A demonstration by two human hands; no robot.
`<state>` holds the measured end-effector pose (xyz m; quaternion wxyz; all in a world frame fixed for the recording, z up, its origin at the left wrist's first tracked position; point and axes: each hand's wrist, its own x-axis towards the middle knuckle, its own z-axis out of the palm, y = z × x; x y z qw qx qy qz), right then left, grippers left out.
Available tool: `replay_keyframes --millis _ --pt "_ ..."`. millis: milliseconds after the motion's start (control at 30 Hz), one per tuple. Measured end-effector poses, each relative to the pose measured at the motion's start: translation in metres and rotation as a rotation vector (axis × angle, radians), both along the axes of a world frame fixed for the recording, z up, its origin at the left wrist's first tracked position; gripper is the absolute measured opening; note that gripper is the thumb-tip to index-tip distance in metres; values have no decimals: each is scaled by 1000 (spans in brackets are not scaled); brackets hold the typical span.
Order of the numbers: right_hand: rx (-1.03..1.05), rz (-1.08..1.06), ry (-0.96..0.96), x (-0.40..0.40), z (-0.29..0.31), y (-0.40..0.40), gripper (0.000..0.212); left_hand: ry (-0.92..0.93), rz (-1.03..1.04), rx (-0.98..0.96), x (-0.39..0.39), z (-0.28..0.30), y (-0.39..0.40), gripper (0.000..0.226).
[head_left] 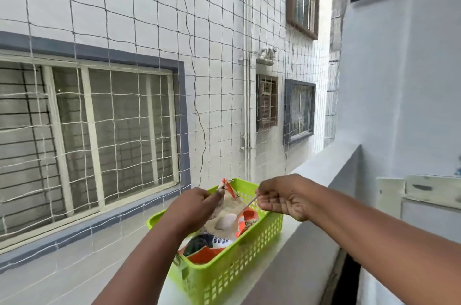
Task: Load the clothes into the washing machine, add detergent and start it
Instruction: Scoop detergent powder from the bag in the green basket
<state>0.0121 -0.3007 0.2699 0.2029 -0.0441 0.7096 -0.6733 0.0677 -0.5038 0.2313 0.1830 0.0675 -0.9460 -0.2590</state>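
Low in the frame on the balcony ledge (287, 249), my left hand (192, 207) pinches the soft, light detergent packet (229, 215) at its top corner, my right hand (282, 198) pinching its spoon (245, 205) handle.

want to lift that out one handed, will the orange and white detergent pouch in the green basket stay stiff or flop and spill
The detergent pouch will probably flop: its film looks creased and it sags between the left hand and right hand. Its mouth is pulled open, so tilting could spill powder. The green basket sits on a narrow ledge and might shift.
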Motion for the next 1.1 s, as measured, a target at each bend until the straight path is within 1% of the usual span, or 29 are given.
replay_keyframes --millis 233,333,400,500,567,667,733,833,933,1000,1033,1100 --pt "-80 -73 -16 7 -1 15 16 37 -23 0 4 3 4 63" --pt "-101 -54 -31 11 3 23 16 83 -11 54 4 5 4 69" --pt "-125 -53 -32 13 5 30 15 122 26 80 2 4 2 63" --pt "-159 -55 -30 15 8 43 13 134 72 37 0 5 2 47" --pt "-176 -43 -33 14 11 54 13 165 75 94 -2 9 2 41" --pt "-205 -19 -35 13 14 77 15 270 22 310 -3 20 12 35" --pt "-225 -7 -38 12 16 90 16 359 -20 467 1 33 25 38" --pt "-232 5 -41 10 15 124 19 451 -75 787 1 53 71 39" --pt "-224 14 -78 3 7 182 17 512 -92 993 -6 54 142 43" --pt "-210 3 -83 -5 -1 230 16 487 -153 1179 -17 45 196 48" --pt "-203 0 -83 -7 -4 249 15 431 -191 1307 -22 37 217 52" --pt "-202 -25 -91 -15 -11 295 14 248 -242 1554 -40 12 266 62"
